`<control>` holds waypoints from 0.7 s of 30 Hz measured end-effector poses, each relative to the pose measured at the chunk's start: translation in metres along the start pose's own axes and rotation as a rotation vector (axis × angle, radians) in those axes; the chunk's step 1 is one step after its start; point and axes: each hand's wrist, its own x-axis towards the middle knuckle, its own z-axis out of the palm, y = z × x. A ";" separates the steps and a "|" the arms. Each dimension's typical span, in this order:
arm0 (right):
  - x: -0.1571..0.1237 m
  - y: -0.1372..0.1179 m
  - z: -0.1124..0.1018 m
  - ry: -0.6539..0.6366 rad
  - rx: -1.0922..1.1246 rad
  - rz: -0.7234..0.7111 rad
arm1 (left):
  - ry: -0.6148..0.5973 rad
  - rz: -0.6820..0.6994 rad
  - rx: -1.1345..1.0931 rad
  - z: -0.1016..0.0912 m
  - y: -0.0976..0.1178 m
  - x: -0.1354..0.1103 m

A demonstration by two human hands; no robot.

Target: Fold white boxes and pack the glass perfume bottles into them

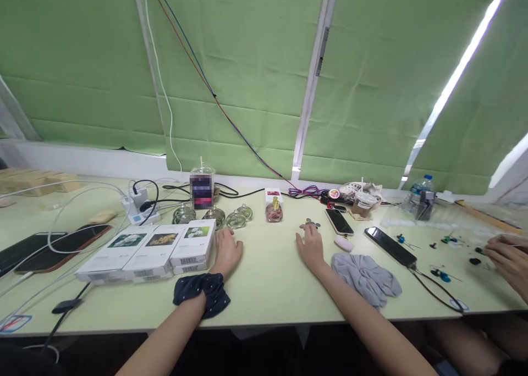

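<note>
My left hand (227, 250) rests on the table with fingers loosely extended, holding nothing, right beside several white flower-picture boxes (190, 258). Just beyond its fingertips lie round glass bottles (236, 220). A dark dotted scrunchie (208, 292) is around my left wrist. My right hand (311, 248) lies on the table, fingers apart and nothing in it. By those fingertips is a small group of dark round pieces (312, 222), partly hidden. Between and beyond both hands stands a round bottle with pinkish contents and a yellow top (274, 211), before a small white box (272, 192).
Right of me lie a grey cloth scrunchie (365, 280), a phone (339, 221), a cabled black device (390, 247) and a pink item (344, 243). Another person's hand (509, 258) is at far right, near small coloured parts (443, 276). A drink cup (202, 189) and cables stand behind.
</note>
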 end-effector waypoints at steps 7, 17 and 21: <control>0.009 0.022 -0.003 0.112 0.005 0.263 | 0.102 0.118 0.111 0.009 0.024 0.008; 0.009 0.017 0.003 -0.083 -0.115 0.219 | 0.236 0.102 0.167 0.021 0.015 0.029; 0.012 0.011 -0.001 -0.089 0.108 0.280 | 0.246 0.097 0.158 0.020 0.014 0.031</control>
